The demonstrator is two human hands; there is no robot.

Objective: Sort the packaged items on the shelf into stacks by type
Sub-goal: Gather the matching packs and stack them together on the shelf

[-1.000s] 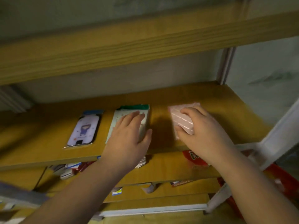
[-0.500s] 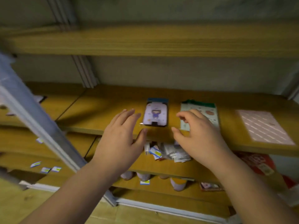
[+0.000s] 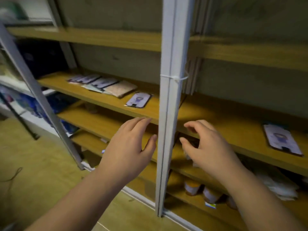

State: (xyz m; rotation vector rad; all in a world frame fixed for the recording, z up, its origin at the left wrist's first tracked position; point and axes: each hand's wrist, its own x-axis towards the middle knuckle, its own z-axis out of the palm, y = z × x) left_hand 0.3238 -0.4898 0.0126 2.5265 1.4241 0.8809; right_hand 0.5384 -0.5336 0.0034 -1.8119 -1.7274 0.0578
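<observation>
A wooden shelf runs across the view behind a white upright post. Left of the post lie a purple-and-white flat pack, a beige pack, and a fanned row of several overlapping packs. Right of the post, another purple-and-white pack lies alone. My left hand hovers open, just left of the post, below the shelf's front edge. My right hand hovers to the right of the post, fingers curled apart and empty.
A slanted grey metal bar crosses the left side. Lower shelves hold small jars and white packets. Dark blue goods sit at far left. The wooden floor lies below.
The view has swung left along the shelf. Both hands left the green and pink packs and moved left, now empty on either side of the white post.
</observation>
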